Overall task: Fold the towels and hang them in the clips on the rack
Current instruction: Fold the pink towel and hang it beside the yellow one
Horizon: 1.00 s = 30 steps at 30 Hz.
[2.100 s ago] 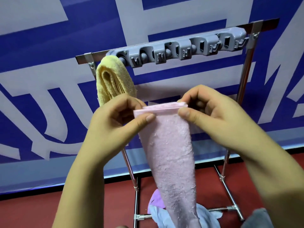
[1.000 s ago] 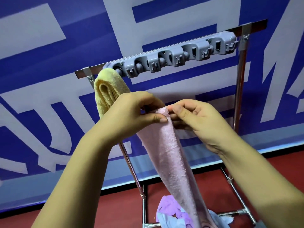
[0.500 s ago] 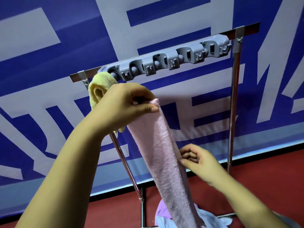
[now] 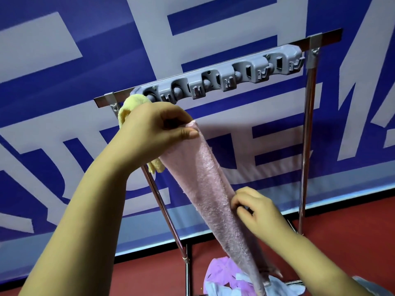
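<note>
A folded pink towel (image 4: 205,180) hangs as a long narrow strip in front of the rack. My left hand (image 4: 156,133) pinches its top end just below the grey clip strip (image 4: 224,79). My right hand (image 4: 254,208) pinches the towel's right edge about halfway down. A folded yellow towel (image 4: 130,107) hangs from the leftmost clip, mostly hidden behind my left hand. The other clips along the strip hold nothing.
The clip strip is mounted on a metal rack (image 4: 307,133) with chrome legs, standing before a blue and white banner wall. A pile of purple and pale blue towels (image 4: 224,278) lies on the red floor at the rack's base.
My right hand let go of the towel's top and moved down to its middle edge. My left hand, holding the top end alone, rose toward the clip strip.
</note>
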{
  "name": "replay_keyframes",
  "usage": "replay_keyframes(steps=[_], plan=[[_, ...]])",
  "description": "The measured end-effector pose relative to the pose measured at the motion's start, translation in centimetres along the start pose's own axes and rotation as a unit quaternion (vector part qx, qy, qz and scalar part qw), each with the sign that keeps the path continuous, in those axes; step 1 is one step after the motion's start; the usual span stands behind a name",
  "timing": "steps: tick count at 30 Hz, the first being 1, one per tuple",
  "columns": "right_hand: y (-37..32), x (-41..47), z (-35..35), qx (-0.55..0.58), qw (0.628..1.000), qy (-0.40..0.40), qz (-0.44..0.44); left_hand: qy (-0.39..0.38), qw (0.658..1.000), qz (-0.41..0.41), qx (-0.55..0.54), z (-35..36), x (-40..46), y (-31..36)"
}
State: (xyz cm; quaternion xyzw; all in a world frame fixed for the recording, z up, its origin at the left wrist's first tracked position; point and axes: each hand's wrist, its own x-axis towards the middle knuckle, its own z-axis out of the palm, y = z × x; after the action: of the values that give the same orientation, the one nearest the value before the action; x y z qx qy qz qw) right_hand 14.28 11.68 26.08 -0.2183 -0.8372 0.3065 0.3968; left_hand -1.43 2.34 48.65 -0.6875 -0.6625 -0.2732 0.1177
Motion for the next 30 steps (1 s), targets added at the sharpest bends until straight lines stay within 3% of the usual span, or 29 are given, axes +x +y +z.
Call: replay_keyframes(steps=[7,10,17,27,30], plan=[[2.1,0.3,0.6,0.152,0.981,0.002,0.118,0.027,1.0,-0.013,0.001,0.4,0.2,-0.2],[1.5,0.1,0.7,0.215,0.97,0.0,0.114,0.05,0.998,-0.029,-0.005,0.2,0.3,-0.4],[0.9,0.1,1.8,0.122,0.992,0.034,0.027,0.075,0.997,-0.024,0.014,0.3,0.5,-0.3],[0.9,0.2,0.9,0.275,0.949,0.051,0.144,0.084,0.996,-0.004,0.03,-0.4,-0.1,-1.8],[1.0,0.3,0.6,0.257,0.953,0.054,0.15,0.067,0.998,0.002,0.015,-0.8,-0.1,-2.2]])
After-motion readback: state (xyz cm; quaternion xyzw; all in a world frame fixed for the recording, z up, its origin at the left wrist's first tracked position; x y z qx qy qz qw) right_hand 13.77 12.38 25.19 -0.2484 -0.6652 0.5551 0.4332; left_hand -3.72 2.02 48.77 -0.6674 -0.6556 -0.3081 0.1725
